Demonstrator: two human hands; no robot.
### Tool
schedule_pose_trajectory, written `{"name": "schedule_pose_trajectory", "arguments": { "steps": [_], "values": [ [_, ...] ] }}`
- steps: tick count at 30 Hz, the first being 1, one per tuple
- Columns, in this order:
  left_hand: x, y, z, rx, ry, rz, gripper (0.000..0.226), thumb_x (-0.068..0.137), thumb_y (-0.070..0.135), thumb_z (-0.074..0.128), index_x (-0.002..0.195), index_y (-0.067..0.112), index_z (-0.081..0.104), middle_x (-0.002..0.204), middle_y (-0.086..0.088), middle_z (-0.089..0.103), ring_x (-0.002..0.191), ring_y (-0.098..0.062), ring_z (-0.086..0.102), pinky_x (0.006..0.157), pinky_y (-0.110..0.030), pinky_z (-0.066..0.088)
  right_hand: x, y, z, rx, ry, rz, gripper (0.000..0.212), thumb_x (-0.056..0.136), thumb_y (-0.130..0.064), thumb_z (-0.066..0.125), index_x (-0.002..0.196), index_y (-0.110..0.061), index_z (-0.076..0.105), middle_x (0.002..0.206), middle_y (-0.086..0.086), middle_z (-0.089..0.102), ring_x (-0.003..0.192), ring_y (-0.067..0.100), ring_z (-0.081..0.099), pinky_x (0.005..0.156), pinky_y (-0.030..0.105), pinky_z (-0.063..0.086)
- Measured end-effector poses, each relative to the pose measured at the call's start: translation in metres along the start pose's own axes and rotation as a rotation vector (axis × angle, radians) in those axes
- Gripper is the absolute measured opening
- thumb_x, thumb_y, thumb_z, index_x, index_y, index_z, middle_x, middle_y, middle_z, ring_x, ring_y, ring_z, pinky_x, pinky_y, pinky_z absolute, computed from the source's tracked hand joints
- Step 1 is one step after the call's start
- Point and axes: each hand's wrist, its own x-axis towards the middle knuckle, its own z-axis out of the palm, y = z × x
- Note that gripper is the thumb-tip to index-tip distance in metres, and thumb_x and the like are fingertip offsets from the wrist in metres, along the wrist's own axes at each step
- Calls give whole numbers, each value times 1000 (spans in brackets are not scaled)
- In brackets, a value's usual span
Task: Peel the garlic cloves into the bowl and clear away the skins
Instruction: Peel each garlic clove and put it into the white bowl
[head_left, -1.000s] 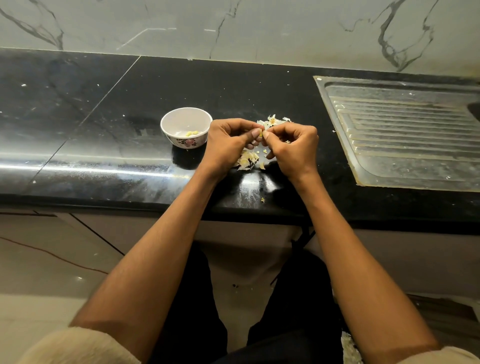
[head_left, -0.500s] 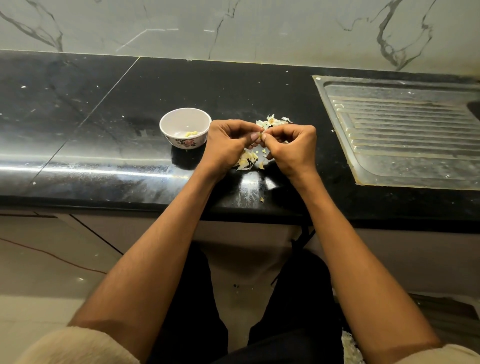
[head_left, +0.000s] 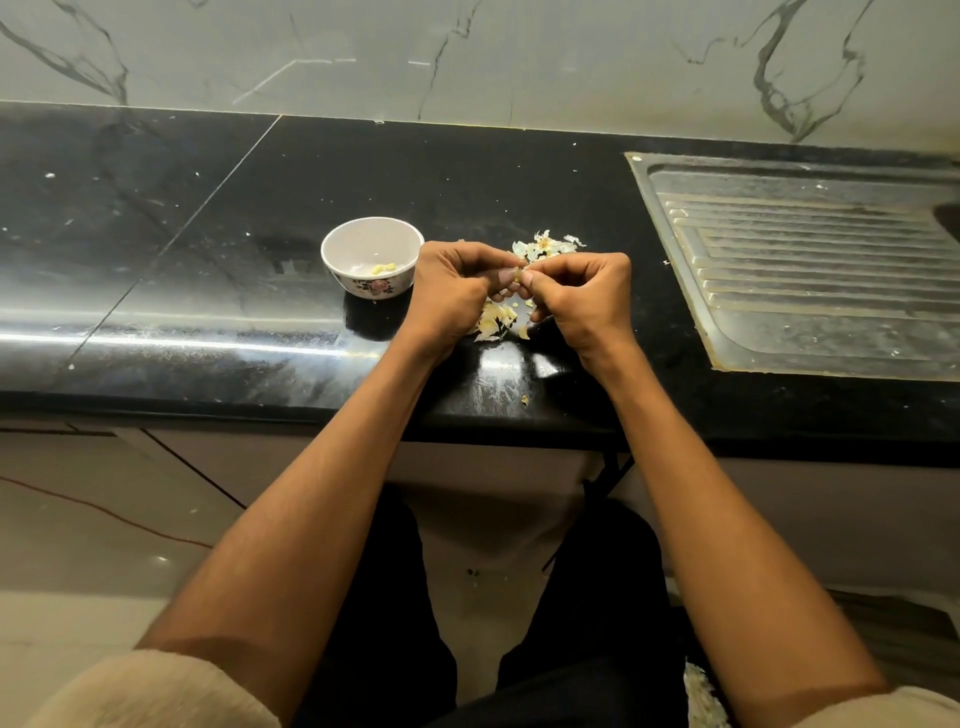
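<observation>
Both the left hand (head_left: 457, 291) and right hand (head_left: 582, 299) pinch one small pale garlic clove (head_left: 517, 275) mid-peel, few peeled pieces lie in the small white floral bowl (head_left: 332, 249) at left, and the papery pale skins (head_left: 496, 322) lie uncleared.

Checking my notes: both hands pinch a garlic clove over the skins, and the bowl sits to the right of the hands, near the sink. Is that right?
Not quite. In the head view the bowl sits to the left of the hands, away from the sink. The rest holds: left hand and right hand pinch a clove over the skins.

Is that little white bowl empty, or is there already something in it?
Not empty, but nearly: the bowl stands upright on the counter with only a few small yellowish peeled garlic pieces at its bottom.
</observation>
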Motion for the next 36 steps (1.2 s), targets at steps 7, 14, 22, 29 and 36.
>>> {"name": "schedule_pose_trajectory", "arguments": {
  "steps": [7,14,22,29,36],
  "values": [
    [-3,3,1,20,-26,1,22,83,-16,70,94,1,79,81,-4,79,79,-16,75,77,-28,61,0,1,1,0,11,0,7,82,3,78,78,-1,79,66,10,74,44,17,63,45,26,51],
    [-3,3,1,7,-52,20,23,83,-16,70,94,3,79,81,-5,78,78,-14,74,74,-24,56,1,3,4,-45,76,-51,6,79,0,77,73,0,77,65,11,74,46,21,66,44,29,53],
    [-2,5,-1,8,-97,6,10,88,2,73,97,-1,77,86,-16,76,71,-15,67,73,-31,55,6,7,8,-203,161,-173,16,76,-14,84,66,-8,74,60,-2,70,50,4,62,50,23,52],
    [-2,3,1,21,-59,-20,5,87,4,76,91,3,74,77,-15,73,67,-15,66,68,-27,54,2,4,8,-270,144,-233,17,76,-18,82,65,-9,72,60,-3,69,50,6,62,50,24,53],
    [-2,2,0,41,-61,-8,10,87,-1,74,84,8,73,76,-9,73,68,-15,67,69,-28,56,1,4,8,-262,150,-226,14,75,-14,82,66,-9,73,61,-3,69,51,4,61,50,24,53]
  ]
}}
